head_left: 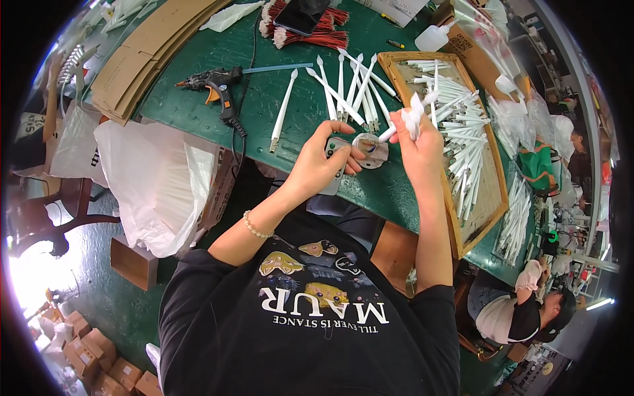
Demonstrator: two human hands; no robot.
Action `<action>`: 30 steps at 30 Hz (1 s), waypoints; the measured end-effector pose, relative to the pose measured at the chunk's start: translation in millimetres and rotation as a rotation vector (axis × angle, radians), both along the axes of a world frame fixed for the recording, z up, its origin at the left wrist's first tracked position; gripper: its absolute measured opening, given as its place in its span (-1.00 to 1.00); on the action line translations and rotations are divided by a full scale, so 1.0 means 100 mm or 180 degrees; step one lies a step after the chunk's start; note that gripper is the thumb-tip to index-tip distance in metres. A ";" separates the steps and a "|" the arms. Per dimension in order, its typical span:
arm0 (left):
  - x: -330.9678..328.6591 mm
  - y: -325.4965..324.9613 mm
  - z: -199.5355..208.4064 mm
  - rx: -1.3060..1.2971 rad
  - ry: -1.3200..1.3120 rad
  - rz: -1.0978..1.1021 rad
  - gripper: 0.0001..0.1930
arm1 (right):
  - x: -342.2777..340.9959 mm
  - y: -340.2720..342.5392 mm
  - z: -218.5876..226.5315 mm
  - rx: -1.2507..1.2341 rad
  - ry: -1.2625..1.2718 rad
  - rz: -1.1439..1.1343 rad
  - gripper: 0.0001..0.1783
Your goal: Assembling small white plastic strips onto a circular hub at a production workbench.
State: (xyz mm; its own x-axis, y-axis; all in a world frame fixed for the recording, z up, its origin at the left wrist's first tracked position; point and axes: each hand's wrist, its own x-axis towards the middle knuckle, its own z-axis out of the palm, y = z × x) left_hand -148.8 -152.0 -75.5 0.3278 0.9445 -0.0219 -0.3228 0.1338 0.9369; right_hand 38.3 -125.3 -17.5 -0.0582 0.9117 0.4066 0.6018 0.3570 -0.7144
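Note:
My right hand is closed around several white sticks with flame-shaped tips, which point up out of the fist. One of them slants down, its lower end at a small round dish with stained contents. At the dish's left rim, my left hand has its fingers curled against the edge, with the index finger lifted apart. A flat grey object lies partly hidden under that hand. Just beyond the dish, several more white sticks fan out on the green table, and a single stick lies to their left.
To the right, a wooden-framed tray holds a pile of white sticks. Left are a glue gun, stacked cardboard and a plastic-lined box. Red wire bundles, a phone and a squeeze bottle lie far back. Another person sits right.

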 end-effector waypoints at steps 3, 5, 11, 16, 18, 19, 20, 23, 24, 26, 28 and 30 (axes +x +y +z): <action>0.01 0.00 0.04 0.0057 0.0007 -0.0049 -0.73 | 0.11 0.25 0.10 -0.0494 -0.0399 -0.0440 -0.63; 0.00 -0.01 0.04 0.0085 0.0065 -0.0035 -0.73 | 0.13 0.41 0.09 -0.0881 -0.0270 -0.0376 -0.63; 0.00 -0.03 0.03 0.0122 0.0011 -0.0001 -0.73 | 0.35 0.54 -0.08 -0.1283 -0.0342 -0.0563 -0.61; 0.07 -0.04 0.08 0.0177 0.0174 -0.0359 -0.69 | 0.18 0.13 0.21 -0.1048 0.1860 -0.0131 -0.63; 0.17 -0.14 0.19 0.0220 0.0158 -0.0489 -0.67 | 0.08 0.01 0.26 -0.0840 0.2561 0.0240 -0.62; 0.21 -0.16 0.21 0.0252 0.0101 -0.0629 -0.65 | 0.01 -0.06 0.29 -0.0780 0.2716 0.0240 -0.62; 0.24 -0.17 0.21 0.0249 0.0102 -0.0639 -0.65 | -0.02 -0.11 0.29 -0.0779 0.2719 0.0230 -0.62; 0.31 -0.18 0.19 -0.0088 -0.0296 -0.0515 -0.69 | -0.06 -0.21 0.25 -0.0541 0.2583 0.0088 -0.60; 0.31 -0.19 0.18 -0.0087 -0.0294 -0.0520 -0.69 | -0.01 -0.24 0.23 -0.0538 0.2584 0.0084 -0.60; 0.30 -0.22 0.14 -0.0040 -0.0230 -0.0277 -0.69 | 0.13 -0.30 0.20 -0.0508 0.1520 -0.0209 -0.59; 0.31 -0.23 0.11 -0.0039 -0.0213 -0.0250 -0.70 | 0.16 -0.34 0.21 -0.0535 0.1395 -0.0364 -0.58; 0.31 -0.23 0.11 -0.0040 -0.0198 -0.0215 -0.70 | 0.21 -0.37 0.22 -0.0839 0.1035 -0.0039 -0.59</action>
